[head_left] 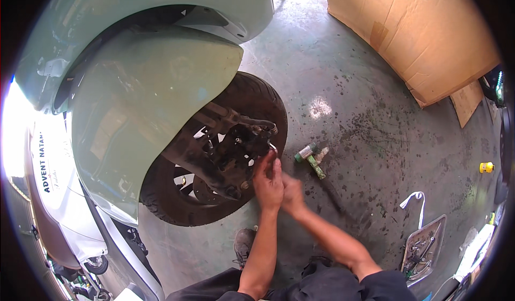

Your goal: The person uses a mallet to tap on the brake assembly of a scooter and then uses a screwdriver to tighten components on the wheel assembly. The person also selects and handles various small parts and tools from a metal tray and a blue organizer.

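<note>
The scooter's front wheel (271,105) stands before me under a pale green fender (155,92). Dark, dirty brake parts (249,140) sit at the wheel's hub side. Against their lower right edge is my left hand (268,188), its fingers closed; a small shiny curved piece of metal (273,147) shows at the fingertips, its kind not clear. Just right of it and partly behind it, my right hand (291,195) is blurred, with its fingers mostly hidden. What it holds, if anything, cannot be seen.
A green-ended mallet (314,160) lies on the floor right of my hands. Farther right are a tray (437,236) of tools, a white strap (421,202) and a yellow container (486,167). Cardboard (413,32) is at the back right, a white scooter (64,193) at the left.
</note>
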A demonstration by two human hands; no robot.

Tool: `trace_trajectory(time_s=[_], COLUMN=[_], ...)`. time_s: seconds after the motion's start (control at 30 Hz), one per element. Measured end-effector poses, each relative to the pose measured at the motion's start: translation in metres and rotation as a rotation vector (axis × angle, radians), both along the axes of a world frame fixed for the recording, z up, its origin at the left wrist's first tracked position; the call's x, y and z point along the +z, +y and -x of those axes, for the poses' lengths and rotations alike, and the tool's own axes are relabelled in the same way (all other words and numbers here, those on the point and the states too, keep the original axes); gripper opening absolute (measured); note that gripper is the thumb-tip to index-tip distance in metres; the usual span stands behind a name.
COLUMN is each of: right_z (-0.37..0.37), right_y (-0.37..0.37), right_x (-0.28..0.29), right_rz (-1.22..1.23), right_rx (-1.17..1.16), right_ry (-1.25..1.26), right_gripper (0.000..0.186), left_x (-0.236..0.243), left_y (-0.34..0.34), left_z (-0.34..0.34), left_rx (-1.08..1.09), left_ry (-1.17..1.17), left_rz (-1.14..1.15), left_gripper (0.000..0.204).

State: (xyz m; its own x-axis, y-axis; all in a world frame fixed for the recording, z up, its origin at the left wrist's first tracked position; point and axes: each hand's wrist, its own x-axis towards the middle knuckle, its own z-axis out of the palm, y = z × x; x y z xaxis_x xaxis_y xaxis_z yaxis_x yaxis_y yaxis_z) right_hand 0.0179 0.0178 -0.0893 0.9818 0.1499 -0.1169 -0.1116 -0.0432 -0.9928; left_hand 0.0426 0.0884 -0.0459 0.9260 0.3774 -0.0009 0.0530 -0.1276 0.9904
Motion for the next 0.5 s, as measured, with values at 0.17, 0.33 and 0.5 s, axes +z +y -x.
trace_trajectory(time_s=[0.17,0.33,0.5], right_z=[0.039,0.02,0.026], right_y=[0.039,0.004,-0.061], right_x=[0.021,0.025,0.005], right_rz=[-0.32,-0.329,0.583], right_rx=[0.393,0.573,0.55], right_ry=[-0.051,0.037,0.227], right_gripper=[0.024,0.022,0.029], left_x=[0.065,0.046,0.018], left_y=[0.01,0.01,0.02], left_z=[0.014,0.003,0.025], left_rx=[-0.433,-0.371,-0.347], left_ry=[0.386,0.27,0.307], left_rz=[-0.588,-0.367,-0.043], left_gripper=[0.041,0.047,0.035])
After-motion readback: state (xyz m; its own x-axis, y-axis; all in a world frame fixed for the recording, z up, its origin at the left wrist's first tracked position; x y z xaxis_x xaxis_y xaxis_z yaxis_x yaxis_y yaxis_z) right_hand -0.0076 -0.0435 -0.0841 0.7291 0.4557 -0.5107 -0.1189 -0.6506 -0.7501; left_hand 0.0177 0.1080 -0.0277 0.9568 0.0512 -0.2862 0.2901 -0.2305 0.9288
